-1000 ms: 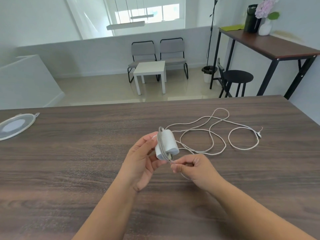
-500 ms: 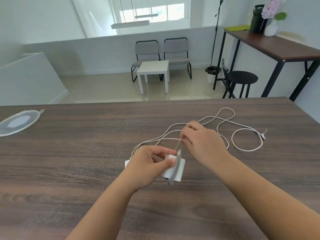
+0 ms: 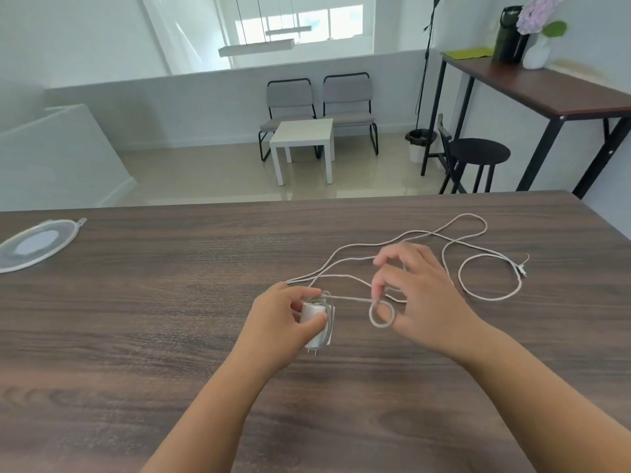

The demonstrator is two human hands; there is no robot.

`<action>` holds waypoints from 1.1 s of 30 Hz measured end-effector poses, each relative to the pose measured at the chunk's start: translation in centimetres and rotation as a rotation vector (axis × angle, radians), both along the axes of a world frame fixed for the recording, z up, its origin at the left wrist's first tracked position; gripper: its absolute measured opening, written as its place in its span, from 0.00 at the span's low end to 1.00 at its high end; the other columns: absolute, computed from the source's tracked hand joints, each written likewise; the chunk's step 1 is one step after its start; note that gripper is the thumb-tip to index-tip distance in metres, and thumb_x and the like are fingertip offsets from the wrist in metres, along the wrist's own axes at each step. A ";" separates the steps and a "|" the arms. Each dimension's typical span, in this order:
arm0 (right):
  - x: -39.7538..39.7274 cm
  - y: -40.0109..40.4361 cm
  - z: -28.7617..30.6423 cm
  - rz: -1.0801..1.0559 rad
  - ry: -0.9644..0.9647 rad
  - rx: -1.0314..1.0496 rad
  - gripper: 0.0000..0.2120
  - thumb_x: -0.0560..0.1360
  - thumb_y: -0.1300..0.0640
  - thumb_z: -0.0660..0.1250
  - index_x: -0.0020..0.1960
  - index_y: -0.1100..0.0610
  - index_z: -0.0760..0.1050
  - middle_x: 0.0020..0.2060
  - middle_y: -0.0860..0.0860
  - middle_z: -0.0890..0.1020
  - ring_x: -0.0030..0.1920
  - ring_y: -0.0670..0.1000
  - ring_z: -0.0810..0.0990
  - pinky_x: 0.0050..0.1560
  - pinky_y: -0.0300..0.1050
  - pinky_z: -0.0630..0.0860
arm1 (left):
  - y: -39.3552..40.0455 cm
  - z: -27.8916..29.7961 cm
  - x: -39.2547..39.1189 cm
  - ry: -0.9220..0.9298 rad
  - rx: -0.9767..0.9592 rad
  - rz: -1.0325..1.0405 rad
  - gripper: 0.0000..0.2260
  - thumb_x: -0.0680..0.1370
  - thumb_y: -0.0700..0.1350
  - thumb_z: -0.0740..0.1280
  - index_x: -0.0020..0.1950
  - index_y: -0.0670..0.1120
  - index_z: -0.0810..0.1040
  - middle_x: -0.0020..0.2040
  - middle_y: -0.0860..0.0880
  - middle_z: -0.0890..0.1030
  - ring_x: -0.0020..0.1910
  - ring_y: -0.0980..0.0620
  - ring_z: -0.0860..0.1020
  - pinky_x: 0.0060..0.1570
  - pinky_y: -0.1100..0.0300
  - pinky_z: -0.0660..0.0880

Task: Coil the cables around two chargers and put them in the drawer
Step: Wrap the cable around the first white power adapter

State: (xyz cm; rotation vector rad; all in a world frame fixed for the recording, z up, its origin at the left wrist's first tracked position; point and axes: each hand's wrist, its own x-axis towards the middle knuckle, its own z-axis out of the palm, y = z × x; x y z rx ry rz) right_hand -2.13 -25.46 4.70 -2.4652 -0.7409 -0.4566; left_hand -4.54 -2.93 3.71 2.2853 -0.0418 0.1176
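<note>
White cable (image 3: 478, 291) is being wound onto the first charger (image 3: 316, 324), with a few turns on and most of the length loose on the wooden table (image 3: 153, 319) toward 2 o'clock. Left hand (image 3: 280, 322) is closed around the charger just above the tabletop. Right hand (image 3: 413, 295), half open at 3 o'clock from it, carries a small loop on its fingers; in my judgement the next move is laying that loop onto the body under tension.
</note>
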 end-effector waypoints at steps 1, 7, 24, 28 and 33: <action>-0.1 -0.3 0.1 0.066 0.063 0.016 0.10 0.63 0.57 0.70 0.36 0.47 0.69 0.41 0.42 0.74 0.46 0.44 0.70 0.46 0.37 0.64 | -0.1 0.1 0.0 -0.025 0.000 0.003 0.12 0.71 0.47 0.73 0.54 0.55 0.83 0.43 0.53 0.76 0.35 0.60 0.78 0.38 0.74 0.73; -2.0 -1.0 1.5 0.138 0.386 0.019 0.20 0.66 0.32 0.66 0.38 0.49 0.74 0.24 0.47 0.67 0.27 0.46 0.65 0.31 0.38 0.63 | 0.1 0.8 0.6 -0.230 0.012 0.087 0.14 0.71 0.47 0.74 0.56 0.54 0.83 0.42 0.54 0.75 0.40 0.58 0.79 0.46 0.57 0.78; -4.1 2.2 -0.8 -0.245 0.896 0.946 0.03 0.69 0.62 0.75 0.36 0.60 0.84 0.20 0.46 0.64 0.24 0.46 0.61 0.36 0.44 0.68 | -1.5 2.8 0.9 -0.337 -0.642 0.312 0.12 0.73 0.43 0.74 0.54 0.55 0.84 0.44 0.49 0.80 0.42 0.54 0.80 0.40 0.60 0.79; -3.6 2.2 -0.2 -0.230 0.739 1.140 0.05 0.65 0.66 0.76 0.33 0.62 0.82 0.21 0.50 0.72 0.23 0.44 0.64 0.26 0.31 0.64 | -1.8 3.0 0.9 -0.218 -0.900 0.299 0.10 0.75 0.39 0.72 0.54 0.49 0.84 0.38 0.52 0.80 0.39 0.51 0.82 0.37 0.61 0.79; -4.0 2.0 0.8 -0.218 0.508 1.060 0.11 0.62 0.68 0.78 0.30 0.57 0.78 0.27 0.46 0.78 0.31 0.47 0.74 0.39 0.40 0.71 | -1.3 3.0 1.0 -0.221 -0.915 0.320 0.10 0.75 0.39 0.72 0.54 0.49 0.84 0.36 0.54 0.81 0.38 0.53 0.83 0.37 0.59 0.80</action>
